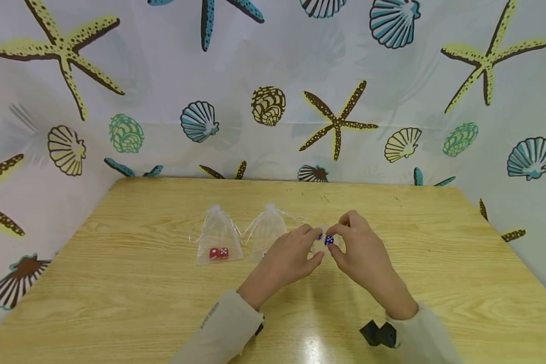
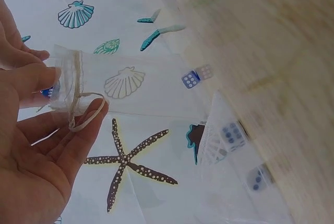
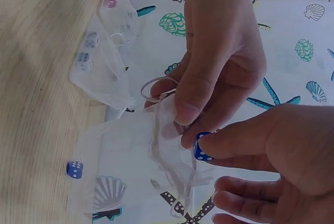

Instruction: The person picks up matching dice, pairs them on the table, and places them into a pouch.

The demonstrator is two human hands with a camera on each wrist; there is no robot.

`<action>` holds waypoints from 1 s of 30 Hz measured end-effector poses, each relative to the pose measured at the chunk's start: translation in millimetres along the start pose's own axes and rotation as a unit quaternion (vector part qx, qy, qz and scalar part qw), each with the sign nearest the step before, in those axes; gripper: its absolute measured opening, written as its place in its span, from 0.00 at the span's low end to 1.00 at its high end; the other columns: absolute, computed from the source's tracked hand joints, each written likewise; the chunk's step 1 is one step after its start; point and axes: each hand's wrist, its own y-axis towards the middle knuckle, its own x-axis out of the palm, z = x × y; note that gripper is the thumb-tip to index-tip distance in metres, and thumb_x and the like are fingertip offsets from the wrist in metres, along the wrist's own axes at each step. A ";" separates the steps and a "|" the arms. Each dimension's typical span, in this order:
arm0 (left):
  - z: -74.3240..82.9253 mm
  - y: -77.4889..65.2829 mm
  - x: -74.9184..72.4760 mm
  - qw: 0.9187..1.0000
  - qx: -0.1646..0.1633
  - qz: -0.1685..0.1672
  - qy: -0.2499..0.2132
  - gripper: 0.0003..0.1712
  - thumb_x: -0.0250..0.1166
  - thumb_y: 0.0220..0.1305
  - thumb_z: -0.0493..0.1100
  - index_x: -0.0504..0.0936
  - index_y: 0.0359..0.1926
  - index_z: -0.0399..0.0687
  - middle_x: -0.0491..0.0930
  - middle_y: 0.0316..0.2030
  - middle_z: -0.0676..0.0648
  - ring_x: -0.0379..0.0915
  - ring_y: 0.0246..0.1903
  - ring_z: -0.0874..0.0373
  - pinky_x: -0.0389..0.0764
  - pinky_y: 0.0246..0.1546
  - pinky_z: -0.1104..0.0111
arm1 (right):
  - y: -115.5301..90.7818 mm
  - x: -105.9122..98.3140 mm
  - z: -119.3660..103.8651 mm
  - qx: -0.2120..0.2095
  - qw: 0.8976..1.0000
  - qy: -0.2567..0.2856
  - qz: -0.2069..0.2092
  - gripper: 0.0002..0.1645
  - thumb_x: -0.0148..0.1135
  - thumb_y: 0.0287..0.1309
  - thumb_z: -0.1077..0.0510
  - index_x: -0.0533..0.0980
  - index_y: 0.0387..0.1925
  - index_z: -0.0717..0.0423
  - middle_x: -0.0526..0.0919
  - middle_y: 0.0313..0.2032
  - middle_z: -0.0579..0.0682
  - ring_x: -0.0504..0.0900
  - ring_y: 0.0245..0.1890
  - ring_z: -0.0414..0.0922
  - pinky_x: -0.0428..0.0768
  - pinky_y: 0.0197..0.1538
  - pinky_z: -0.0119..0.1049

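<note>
A sheer white drawstring bag (image 2: 151, 67) is gripped near its mouth by my left hand (image 1: 284, 258), a cord loop hanging by the fingers. One blue die (image 3: 74, 169) with white dots lies at the bag's bottom. Between thumb and finger, my right hand (image 1: 364, 255) pinches another blue die (image 1: 329, 240) close to the bag's mouth. In the right wrist view this pinched die (image 3: 202, 146) is beside the left fingertips. From the head camera, the left hand and glare hide much of the bag.
Left of my hands on the wooden table (image 1: 132, 288) lies a sheer bag (image 1: 217, 230) with red dice (image 1: 219, 253). Next to it, a second sheer bag (image 1: 269, 227) contains pale dice (image 3: 87, 49) with dark dots. A shell-and-starfish patterned cloth (image 1: 236, 65) hangs behind and along the sides.
</note>
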 end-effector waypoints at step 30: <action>1.7 0.0 -1.6 1.000 -0.009 -0.005 0.009 0.26 0.62 0.65 0.46 0.73 0.61 0.39 0.78 0.50 0.44 0.79 0.35 0.57 0.79 0.30 0.72 | -0.4 -3.7 1.4 0.052 0.992 -0.072 -0.089 0.14 0.67 0.51 0.65 0.82 0.42 0.60 0.84 0.41 0.55 0.83 0.28 0.50 0.77 0.23 0.36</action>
